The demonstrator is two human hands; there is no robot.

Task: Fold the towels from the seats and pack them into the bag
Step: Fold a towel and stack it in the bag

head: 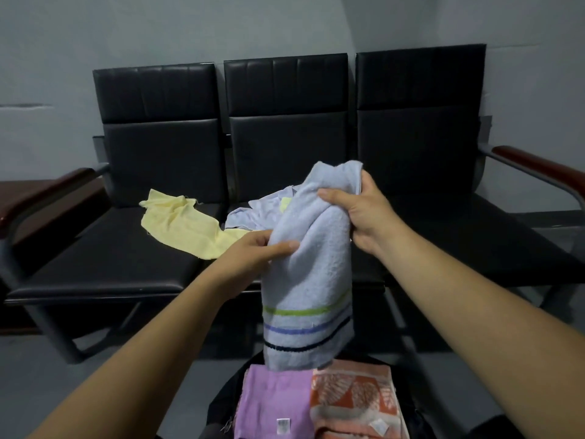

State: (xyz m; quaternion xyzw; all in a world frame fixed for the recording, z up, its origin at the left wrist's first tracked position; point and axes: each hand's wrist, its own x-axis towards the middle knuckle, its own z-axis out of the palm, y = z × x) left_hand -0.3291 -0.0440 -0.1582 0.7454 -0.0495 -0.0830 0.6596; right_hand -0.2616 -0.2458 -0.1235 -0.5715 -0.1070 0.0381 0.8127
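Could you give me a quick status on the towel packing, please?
Left grip and right grip hold striped towel over bag. Purple towel, orange towel packed. Yellow towel waits on seat.

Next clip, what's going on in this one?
A person grips a pale blue striped towel with both hands, the left hand at its side and the right hand near its top, holding it above a dark bag. A purple towel and an orange patterned towel already lie in the bag. A yellow towel and a pale crumpled cloth lie on the black seats, not yet folded.
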